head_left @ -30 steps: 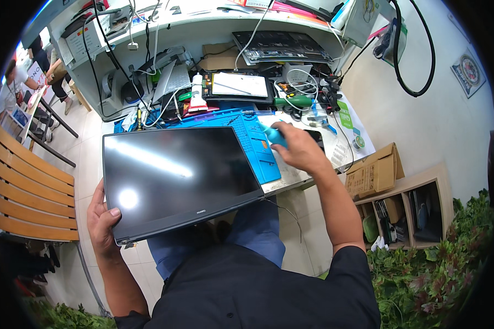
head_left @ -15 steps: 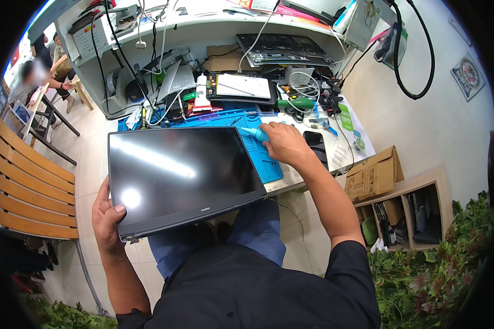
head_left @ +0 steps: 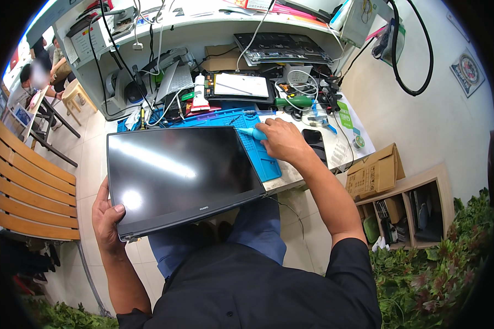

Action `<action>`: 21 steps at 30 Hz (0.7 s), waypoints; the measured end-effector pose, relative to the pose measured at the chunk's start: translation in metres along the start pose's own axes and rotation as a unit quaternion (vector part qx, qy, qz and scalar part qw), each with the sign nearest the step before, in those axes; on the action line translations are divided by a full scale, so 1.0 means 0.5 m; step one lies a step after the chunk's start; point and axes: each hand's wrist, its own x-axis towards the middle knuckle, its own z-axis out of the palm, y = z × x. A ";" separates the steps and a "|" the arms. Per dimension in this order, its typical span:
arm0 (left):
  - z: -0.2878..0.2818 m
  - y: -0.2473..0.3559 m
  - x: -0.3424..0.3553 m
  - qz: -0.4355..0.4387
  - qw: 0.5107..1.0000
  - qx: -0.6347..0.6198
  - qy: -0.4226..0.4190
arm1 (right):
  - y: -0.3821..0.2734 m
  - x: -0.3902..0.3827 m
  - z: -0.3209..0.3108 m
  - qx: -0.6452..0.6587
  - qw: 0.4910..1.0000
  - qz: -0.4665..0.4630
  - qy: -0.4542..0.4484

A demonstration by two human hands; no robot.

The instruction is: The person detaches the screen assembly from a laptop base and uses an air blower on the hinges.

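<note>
A laptop screen (head_left: 186, 175) with a dark glossy panel and black bezel is tilted over the bench's front edge. My left hand (head_left: 108, 216) is closed on its lower left corner, thumb on the front bezel and fingers behind. Over the blue work mat (head_left: 266, 164), my right hand (head_left: 282, 138) grips a light-blue tool (head_left: 252, 132) with a tapered tip; its back end is hidden in my fingers. The tip points left and lies at the screen's upper right corner. Whether it touches the bezel, I cannot tell.
Behind the screen lie a white-and-red tube (head_left: 200, 96), a green-handled screwdriver (head_left: 295, 102) and tangled cables. A phone (head_left: 314, 141) sits right of my hand. An opened laptop base (head_left: 282, 48) rests farther back. A slatted wooden chair (head_left: 33, 186) stands left, cardboard and shelves (head_left: 409, 214) right.
My right hand has shifted slightly left, bringing the light-blue tool's tip closer to the screen's upper right corner. The left hand keeps its hold on the screen.
</note>
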 end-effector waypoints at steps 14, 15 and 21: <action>0.002 -0.004 0.004 0.012 1.000 0.006 -0.006 | -0.015 -0.033 -0.007 0.028 0.997 -0.052 0.044; 0.002 -0.004 0.004 0.012 1.000 0.008 -0.002 | -0.018 -0.040 -0.008 0.035 0.997 -0.055 0.046; 0.001 -0.006 0.005 0.012 1.000 0.015 0.009 | -0.029 -0.081 -0.006 0.049 0.993 -0.077 0.077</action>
